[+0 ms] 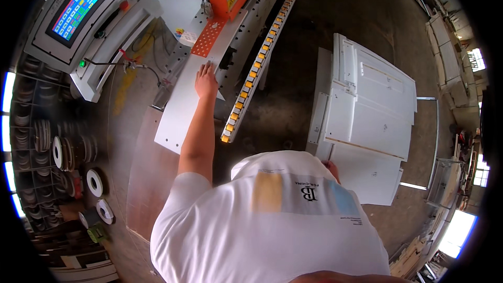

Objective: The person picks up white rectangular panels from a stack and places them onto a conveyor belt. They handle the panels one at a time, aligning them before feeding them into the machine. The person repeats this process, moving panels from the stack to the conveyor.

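My left arm reaches forward, and my left hand lies palm down with its fingers stretched out on a long white flat surface at the machine's side. Just beyond the fingertips is an orange-red plate with rows of holes. My right hand shows only in part past the edge of my white shirt, low beside a stack of white panels. Its fingers are mostly hidden, so I cannot make out whether it touches a panel.
A rail of yellow rollers runs along the machine's right side. The orange machine housing stands ahead. At the upper left is a control console with a lit screen. Coils of edging strip lie at the left, beside a brown board.
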Available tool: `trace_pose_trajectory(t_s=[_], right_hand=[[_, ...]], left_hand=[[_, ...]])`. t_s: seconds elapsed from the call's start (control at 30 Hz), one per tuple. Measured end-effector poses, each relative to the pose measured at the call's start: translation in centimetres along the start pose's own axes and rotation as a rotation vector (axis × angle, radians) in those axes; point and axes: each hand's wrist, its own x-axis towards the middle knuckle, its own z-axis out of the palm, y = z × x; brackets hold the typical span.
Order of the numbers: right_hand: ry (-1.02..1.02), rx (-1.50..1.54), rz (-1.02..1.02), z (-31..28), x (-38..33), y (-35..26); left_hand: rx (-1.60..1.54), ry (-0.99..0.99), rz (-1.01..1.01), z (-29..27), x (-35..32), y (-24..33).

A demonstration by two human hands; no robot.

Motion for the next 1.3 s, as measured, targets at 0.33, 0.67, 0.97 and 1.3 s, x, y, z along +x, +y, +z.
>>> trace_pose_trajectory(t_s=[0.33, 0.67, 0.97, 1.3], right_hand=[[0.052, -0.178, -0.151, 1.1, -1.6, 5.6], [0.02, -0.106, 0.002, 1.9, 0.8, 0.5], [0.061, -0.093, 0.053, 1.7, 1.1, 0.4], [-0.086, -0.289, 0.157, 2.0, 5.9, 7.3]], left_hand=[[-0.419, -0.1, 0.105, -4.6, -10.5, 6.9], [-0.333, -0.344, 0.109, -5.5, -14.4, 9.1], [-0.807, -0.182, 0.254, -10.5, -2.0, 12.9], [-0.766, 0.27, 1.074, -33.5, 16.2, 29.9]])
